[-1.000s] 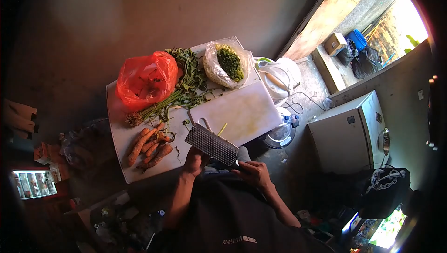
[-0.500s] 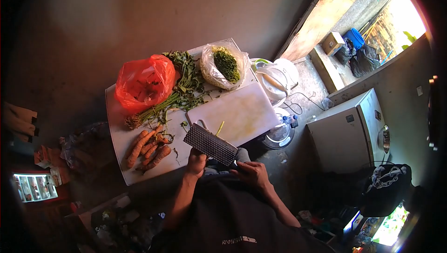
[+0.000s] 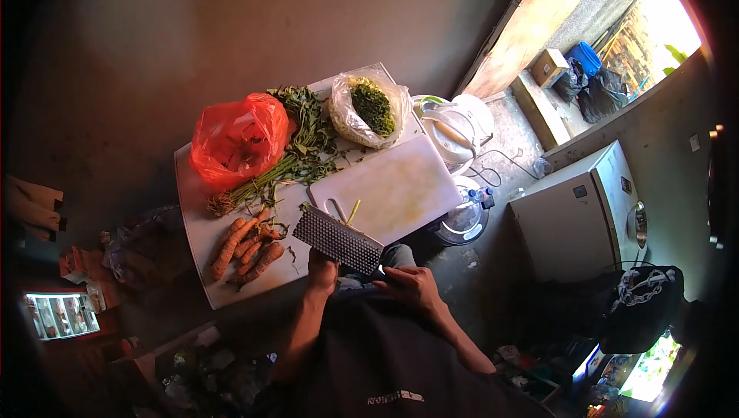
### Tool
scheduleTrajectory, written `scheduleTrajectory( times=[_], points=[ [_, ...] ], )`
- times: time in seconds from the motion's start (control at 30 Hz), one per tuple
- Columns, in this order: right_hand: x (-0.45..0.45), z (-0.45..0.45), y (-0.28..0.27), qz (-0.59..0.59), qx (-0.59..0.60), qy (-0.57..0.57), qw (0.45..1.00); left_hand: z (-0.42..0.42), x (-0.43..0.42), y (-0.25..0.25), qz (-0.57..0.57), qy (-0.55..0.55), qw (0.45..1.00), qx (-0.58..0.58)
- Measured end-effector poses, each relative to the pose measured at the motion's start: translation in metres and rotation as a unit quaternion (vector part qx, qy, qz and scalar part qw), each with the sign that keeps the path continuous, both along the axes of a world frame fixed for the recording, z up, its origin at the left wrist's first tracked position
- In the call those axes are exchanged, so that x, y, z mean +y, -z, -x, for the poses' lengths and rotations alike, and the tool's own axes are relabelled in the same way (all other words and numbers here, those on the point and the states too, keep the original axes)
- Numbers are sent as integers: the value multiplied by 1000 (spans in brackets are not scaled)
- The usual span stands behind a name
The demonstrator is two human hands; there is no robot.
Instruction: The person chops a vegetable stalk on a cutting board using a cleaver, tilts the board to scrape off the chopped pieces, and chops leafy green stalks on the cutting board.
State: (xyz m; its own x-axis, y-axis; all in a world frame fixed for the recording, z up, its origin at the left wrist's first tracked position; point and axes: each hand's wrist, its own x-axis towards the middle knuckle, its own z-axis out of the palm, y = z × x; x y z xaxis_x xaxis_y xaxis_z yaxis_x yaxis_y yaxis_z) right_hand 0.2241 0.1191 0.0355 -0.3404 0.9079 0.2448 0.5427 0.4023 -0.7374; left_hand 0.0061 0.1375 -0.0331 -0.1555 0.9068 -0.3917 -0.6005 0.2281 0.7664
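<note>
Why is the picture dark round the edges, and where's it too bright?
Head view: a wide lens probably blackens the corners; daylight whites out part of the bright open doorway; the white rectangular cutting board is well lit; the black shirt with white lettering blends into shadow.

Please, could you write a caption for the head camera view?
Left hand and right hand hold a textured metal tool near carrots, leafy greens and a cutting board.

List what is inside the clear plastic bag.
In the clear plastic bag, chopped greens show through the opening, with paler yellowish pieces beside them. Whatever lies beneath the greens is covered.
</note>
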Motion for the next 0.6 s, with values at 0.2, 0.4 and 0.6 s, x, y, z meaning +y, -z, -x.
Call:
scheduleTrajectory(
  times=[0.2, 0.4, 0.6],
  points=[
    [0, -2, 1, -9, -13, 2, 1000, 7, 1, 31, -28, 6, 997, 65],
    [-1, -7, -1, 11, -37, -8, 999, 7, 0, 35, -69, 18, 996, 62],
    [-5, -10, 3, -11, -31, 2, 999, 10, -6, 39, -105, 40, 986, 122]
  ],
)
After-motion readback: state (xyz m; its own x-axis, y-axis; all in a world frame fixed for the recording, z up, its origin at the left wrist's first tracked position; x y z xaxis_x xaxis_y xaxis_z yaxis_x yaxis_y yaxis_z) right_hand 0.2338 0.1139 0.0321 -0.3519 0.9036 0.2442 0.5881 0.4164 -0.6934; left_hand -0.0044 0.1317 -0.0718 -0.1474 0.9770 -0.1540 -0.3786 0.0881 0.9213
